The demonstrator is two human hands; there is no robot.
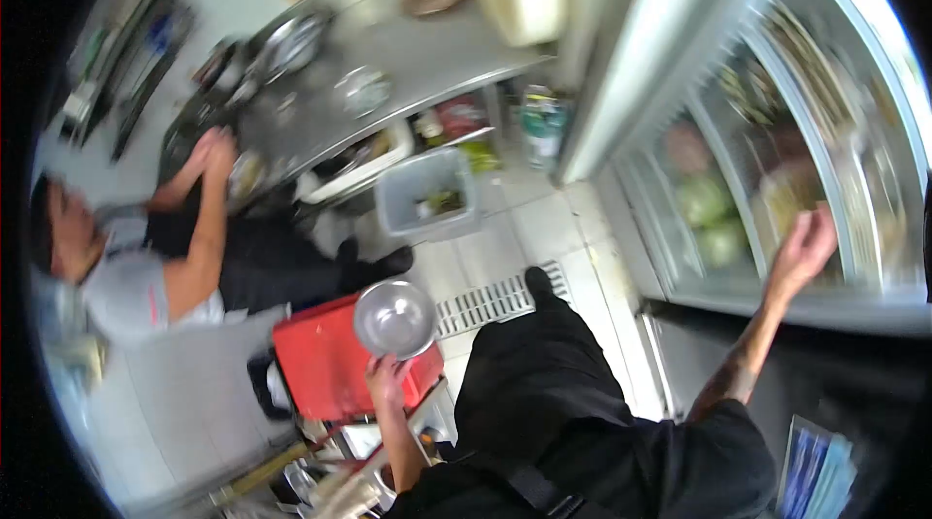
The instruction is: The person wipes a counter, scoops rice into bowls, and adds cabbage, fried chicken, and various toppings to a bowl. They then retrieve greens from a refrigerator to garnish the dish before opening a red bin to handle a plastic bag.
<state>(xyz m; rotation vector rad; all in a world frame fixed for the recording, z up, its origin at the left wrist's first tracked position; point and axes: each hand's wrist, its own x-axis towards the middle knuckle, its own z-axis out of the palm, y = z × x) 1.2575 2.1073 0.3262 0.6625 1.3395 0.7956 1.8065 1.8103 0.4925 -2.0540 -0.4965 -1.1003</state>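
My left hand [386, 381] is closed on the rim of a round metal bowl [395, 313]. The bowl is tilted toward me, shows nothing in it, and hangs over a red box-like surface [325, 354]. On the other side, my right hand [808, 239] is stretched toward a refrigerator with glass doors [641, 199]. Its fingers look apart and loosely bent, with nothing visible in them, though motion blurs them. Behind that hand are blurred shelves with round green vegetables [714, 223] and other food.
Another person [136, 271] stands at a steel counter [413, 63], both hands over it. Below the counter are a clear plastic bin [424, 194] and a large bottle [544, 126]. A floor drain grate [485, 303] lies by my foot. Blue-toned packets [815, 470] are at lower right.
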